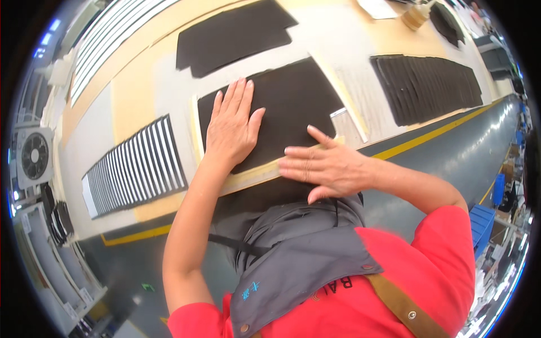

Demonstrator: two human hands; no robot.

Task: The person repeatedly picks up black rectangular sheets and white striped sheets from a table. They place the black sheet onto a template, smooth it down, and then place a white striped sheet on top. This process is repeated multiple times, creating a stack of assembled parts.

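Flat on the table in front of me lies a black fabric panel (287, 107), bordered by pale strips at its left and right sides. My left hand (232, 124) rests on the panel's left part, fingers stretched out and pointing away from me. Over the near right corner is my right hand (327, 166), its fingers spread and the palm turned downward; whether it touches the panel or the table edge I cannot tell. Neither hand grips anything. Part of the panel is hidden beneath my left hand.
Beyond the panel lies another black cut piece (234, 36). Overlapping black pieces (425, 87) fan out at the right, and pieces with white stripes (138, 169) at the left. A tape roll (416, 17) stands far right. The table's near edge (253, 177) runs before my waist.
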